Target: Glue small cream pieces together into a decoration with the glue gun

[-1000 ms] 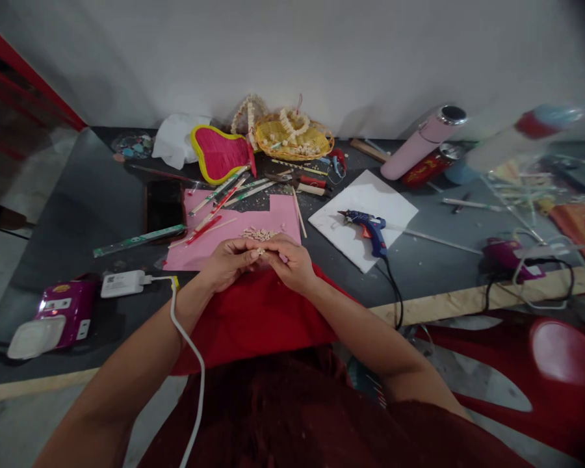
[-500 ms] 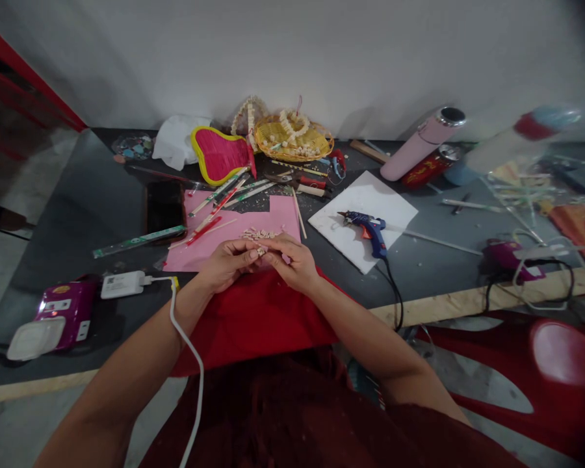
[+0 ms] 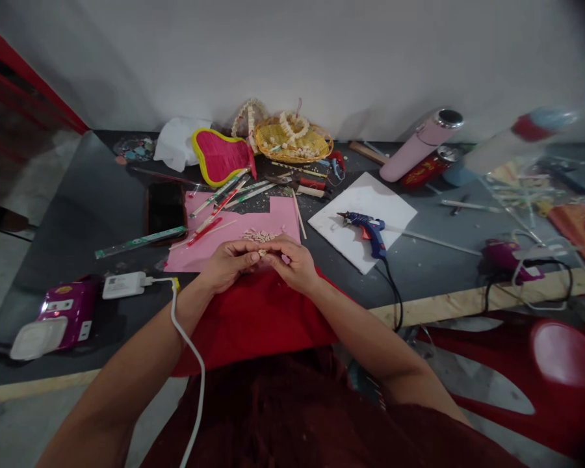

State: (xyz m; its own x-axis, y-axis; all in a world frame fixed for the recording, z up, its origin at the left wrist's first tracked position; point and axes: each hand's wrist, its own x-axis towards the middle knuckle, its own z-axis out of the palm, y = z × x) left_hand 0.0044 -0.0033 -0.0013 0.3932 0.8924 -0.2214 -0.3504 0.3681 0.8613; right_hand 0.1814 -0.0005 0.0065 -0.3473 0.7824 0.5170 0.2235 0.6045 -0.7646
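Both hands [image 3: 228,265] [image 3: 295,265] half-hide a piece [image 3: 262,253].

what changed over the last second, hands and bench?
Very little. The small pale piece seems slightly turned between the left hand and right hand; I can't tell which way. Nothing visibly picked up or let go. Unchanged: blue glue gun on the white board, loose pale bits on the pink sheet.

The paper [image 3: 285,214] was pink — cream pieces [image 3: 259,235] on it, a blue-and-red glue gun [image 3: 379,244] right of it, a yellow-edged magenta panel [image 3: 220,155] beyond it.
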